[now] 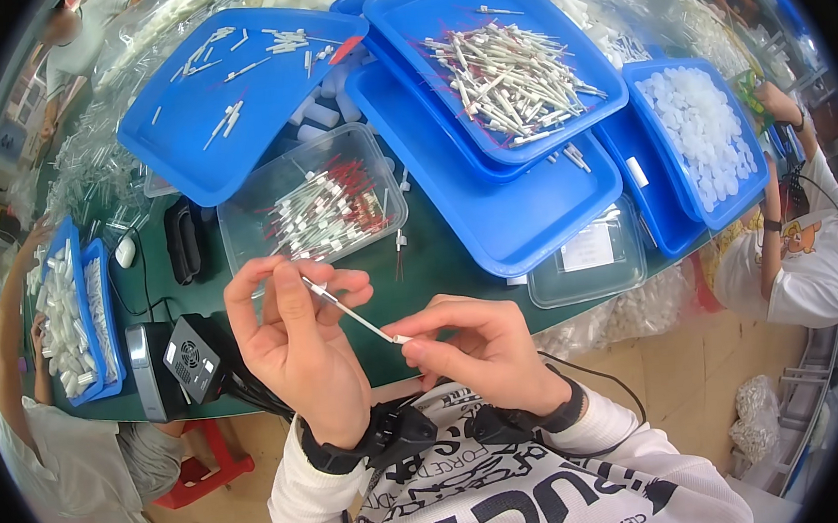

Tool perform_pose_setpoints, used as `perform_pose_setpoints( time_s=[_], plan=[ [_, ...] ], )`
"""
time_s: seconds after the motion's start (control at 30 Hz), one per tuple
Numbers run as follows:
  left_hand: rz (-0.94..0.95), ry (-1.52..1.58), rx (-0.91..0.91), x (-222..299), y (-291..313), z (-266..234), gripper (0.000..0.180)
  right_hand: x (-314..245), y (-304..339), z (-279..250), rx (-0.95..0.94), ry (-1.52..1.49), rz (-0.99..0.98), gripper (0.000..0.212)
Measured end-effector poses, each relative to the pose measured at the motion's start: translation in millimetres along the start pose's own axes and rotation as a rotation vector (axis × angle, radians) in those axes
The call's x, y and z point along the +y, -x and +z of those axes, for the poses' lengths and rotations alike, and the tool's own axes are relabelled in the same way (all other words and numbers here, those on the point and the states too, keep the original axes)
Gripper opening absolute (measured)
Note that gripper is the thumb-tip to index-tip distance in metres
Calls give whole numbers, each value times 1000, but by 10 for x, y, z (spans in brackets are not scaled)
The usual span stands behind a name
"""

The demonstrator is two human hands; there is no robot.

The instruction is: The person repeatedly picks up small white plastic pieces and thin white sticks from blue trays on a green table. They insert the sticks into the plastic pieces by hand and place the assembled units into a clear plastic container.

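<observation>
My left hand is raised over the near side of the table, its thumb and forefinger pinching the upper end of a thin white rod with a small white collar near the grip. The rod slants down to the right. At its lower end my right hand pinches a short white tubular piece, which appears to touch the rod's tip. Just beyond my left hand stands a clear plastic box of white connector pieces with red wires.
Blue trays with white wired sticks are stacked beyond my hands; another tilted blue tray lies at left. A clear lidded box sits right. Black devices stand left. Other people work at both sides, near trays of white parts.
</observation>
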State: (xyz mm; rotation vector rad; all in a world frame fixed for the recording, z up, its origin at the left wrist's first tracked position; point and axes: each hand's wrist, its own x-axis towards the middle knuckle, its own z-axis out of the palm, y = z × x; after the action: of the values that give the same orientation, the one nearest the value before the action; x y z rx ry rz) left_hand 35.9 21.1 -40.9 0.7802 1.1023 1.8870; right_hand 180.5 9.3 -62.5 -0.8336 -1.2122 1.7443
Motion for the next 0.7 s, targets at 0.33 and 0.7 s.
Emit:
perform_pose_setpoints(
  time_s=[0.33, 0.7],
  plan=[
    [24, -82, -91, -42, 78, -21, 14, -22, -39, 4, 122, 186, -124, 23],
    [-180, -185, -523, 222, 14, -206, 38, -256, -95, -244, 209, 967, -753, 20]
  ],
)
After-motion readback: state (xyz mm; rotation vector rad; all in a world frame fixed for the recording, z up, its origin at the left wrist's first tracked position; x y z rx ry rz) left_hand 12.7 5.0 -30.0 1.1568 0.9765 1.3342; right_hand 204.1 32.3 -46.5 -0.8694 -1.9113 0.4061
